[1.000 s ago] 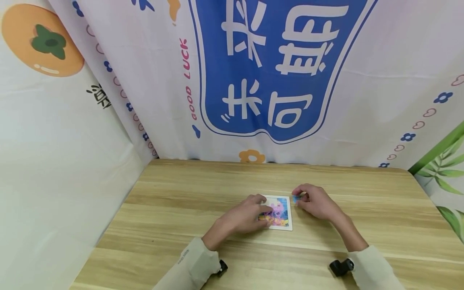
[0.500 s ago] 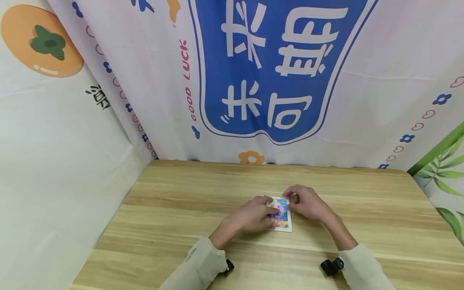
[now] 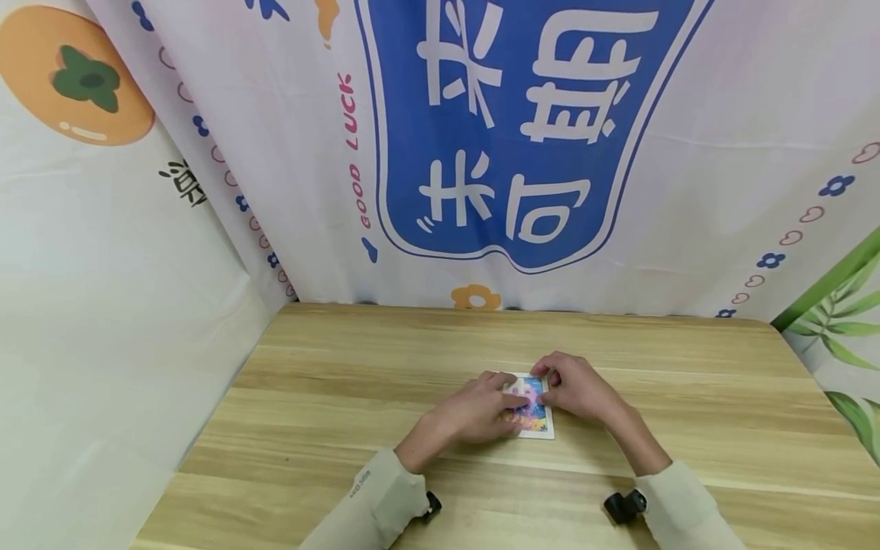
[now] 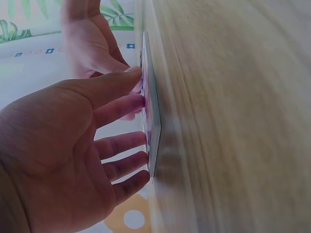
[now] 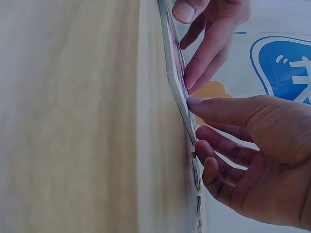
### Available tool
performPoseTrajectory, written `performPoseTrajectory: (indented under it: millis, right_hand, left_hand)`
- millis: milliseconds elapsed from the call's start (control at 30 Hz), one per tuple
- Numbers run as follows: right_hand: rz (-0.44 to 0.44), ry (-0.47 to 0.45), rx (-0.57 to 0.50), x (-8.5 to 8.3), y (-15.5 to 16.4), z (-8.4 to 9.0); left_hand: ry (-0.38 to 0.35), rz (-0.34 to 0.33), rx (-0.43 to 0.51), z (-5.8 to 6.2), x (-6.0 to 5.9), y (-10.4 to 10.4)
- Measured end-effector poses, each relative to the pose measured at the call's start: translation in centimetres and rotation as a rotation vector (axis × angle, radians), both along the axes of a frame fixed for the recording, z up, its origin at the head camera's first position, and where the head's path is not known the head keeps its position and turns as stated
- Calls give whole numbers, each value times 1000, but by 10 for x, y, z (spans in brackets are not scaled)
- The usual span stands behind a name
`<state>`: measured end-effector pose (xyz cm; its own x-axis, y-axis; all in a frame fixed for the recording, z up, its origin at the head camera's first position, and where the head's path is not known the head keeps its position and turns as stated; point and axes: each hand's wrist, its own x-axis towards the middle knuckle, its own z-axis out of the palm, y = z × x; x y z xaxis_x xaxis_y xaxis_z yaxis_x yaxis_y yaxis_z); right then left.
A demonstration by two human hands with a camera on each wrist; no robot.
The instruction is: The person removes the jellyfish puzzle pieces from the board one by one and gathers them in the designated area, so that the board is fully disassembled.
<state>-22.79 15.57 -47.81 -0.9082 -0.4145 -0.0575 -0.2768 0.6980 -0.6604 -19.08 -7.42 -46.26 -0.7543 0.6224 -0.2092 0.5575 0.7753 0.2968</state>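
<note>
A small jigsaw puzzle [image 3: 535,420] with a bright blue, pink and yellow picture lies flat in a white-bordered tray [image 3: 541,436] on the table. My left hand [image 3: 474,409] covers its left part, with extended fingertips touching the picture. In the left wrist view, that hand's fingers [image 4: 121,145] meet the board's face side by side. At the upper right corner of the tray is my right hand [image 3: 580,388], its thumb and forefinger pinching a small blue puzzle piece over the picture; the fingers mostly hide that piece. The right thumb [image 5: 218,108] touches the picture in the right wrist view.
Thin puzzle pieces [image 5: 196,171] seen edge-on lie past the tray's edge in the right wrist view. Behind the wooden table [image 3: 344,397] hangs a printed cloth [image 3: 330,252], and another white cloth [image 3: 137,305] borders the left side.
My right hand has moved left with the small blue piece, from beside the tray to over its upper right corner. My left hand has shifted slightly right on the picture.
</note>
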Motion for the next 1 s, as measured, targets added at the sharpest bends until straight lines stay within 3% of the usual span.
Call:
performPoseTrajectory:
  millis: [400, 733, 1000]
  right_hand:
    - [9, 14, 6, 4, -2, 1]
    - [15, 53, 75, 5, -7, 5]
    - [2, 6, 76, -3, -8, 5]
  left_hand:
    - [-28, -11, 42, -5, -4, -7]
    - [-39, 4, 47, -4, -4, -4]
    - [-41, 19, 43, -6, -4, -4]
